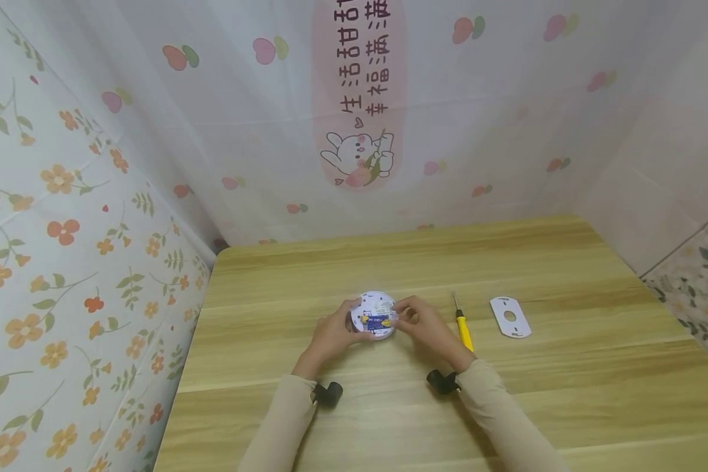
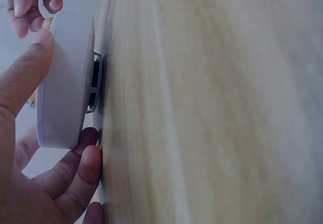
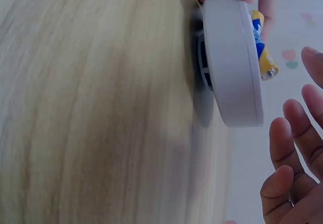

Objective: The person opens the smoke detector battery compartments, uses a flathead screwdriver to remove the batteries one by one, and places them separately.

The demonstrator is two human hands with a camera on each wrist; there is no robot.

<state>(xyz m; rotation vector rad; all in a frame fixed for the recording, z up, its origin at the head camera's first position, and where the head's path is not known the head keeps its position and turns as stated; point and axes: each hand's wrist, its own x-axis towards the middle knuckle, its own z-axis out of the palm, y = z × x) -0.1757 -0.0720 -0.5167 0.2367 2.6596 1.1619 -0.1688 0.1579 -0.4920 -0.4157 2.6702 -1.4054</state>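
Device (image 1: pixel 368 301), battery (image 3: pixel 264 48) protruding; left-hand grip (image 1: pixel 334 329) curls round its 8 o'clock edge; right-hand grip (image 1: pixel 426 324) loosely spread, empty, at 3 o'clock.

Yellow screwdriver (image 1: pixel 463 326) obstructs just right of my right hand (image 1: pixel 427 327). Free tabletop (image 1: pixel 254 334) left of my left hand (image 1: pixel 332 334).

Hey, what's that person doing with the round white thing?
A person's left hand is gripping a round white plastic device. On its face, a blue-and-yellow cylindrical battery sits tilted, one end sticking out. The right hand is close beside it, holding nothing. Off to the right, a yellow-and-black-handled screwdriver and a flat white plate with a round hole lie on the wood-grain table.
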